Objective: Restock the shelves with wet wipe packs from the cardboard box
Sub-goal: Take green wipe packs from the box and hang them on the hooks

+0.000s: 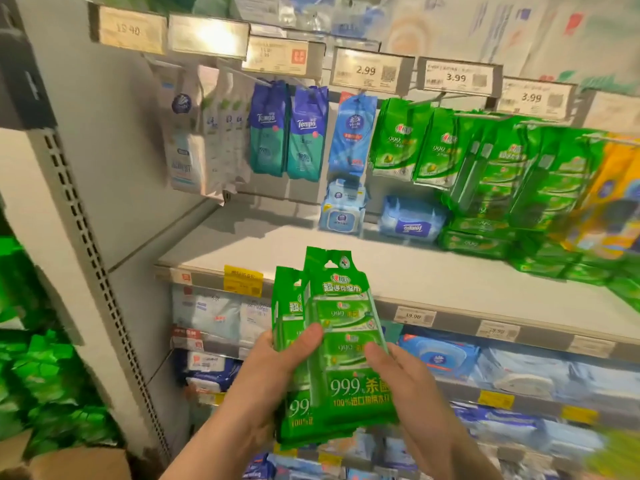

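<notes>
You are holding green wet wipe packs point(332, 344) upright in front of the shelf point(277, 252).

Your left hand point(277, 365) is gripping the stack from the left, thumb curled across its face; your right hand point(408, 386) is cupping the right edge, fingers loosely bent. The packs' long axis is running vertically, hang-tabs pointing up. Matching green packs point(429, 147) are hanging on pegs beyond, blue Tempo packs point(287, 133) left of them, and the cardboard box point(76, 462) is sitting at lower left.
</notes>
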Demonstrator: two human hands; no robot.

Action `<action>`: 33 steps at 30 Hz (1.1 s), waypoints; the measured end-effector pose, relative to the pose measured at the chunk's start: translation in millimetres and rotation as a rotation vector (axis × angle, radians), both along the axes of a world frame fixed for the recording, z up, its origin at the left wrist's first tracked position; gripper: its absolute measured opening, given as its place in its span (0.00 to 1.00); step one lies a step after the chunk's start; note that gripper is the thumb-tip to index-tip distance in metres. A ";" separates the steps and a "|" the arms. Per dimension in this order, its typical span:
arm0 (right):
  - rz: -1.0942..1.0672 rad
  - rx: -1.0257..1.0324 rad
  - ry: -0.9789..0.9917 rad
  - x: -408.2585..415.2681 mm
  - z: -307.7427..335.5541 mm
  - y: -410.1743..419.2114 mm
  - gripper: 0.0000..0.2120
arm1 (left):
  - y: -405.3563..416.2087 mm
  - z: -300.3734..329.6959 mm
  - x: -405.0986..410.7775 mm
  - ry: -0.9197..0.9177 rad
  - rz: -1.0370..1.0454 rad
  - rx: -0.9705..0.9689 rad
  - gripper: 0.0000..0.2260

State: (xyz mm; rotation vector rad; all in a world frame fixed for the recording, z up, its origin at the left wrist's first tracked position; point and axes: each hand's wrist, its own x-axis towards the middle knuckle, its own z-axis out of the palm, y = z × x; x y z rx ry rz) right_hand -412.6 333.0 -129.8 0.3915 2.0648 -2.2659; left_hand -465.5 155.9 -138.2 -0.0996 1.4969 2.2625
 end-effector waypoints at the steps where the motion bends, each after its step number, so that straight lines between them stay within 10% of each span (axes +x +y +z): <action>1: -0.012 -0.029 0.003 -6.5 4.1 1.2 0.13 | 2.2 4.1 -10.6 0.021 -0.007 -0.005 0.36; 10: -0.206 0.124 -0.002 -49.9 7.7 37.1 0.40 | 50.3 28.7 -64.8 0.084 -0.150 0.022 0.30; 33: -0.476 0.437 0.552 -45.9 61.8 236.1 0.18 | 231.4 50.5 -98.6 0.086 -0.143 -0.038 0.17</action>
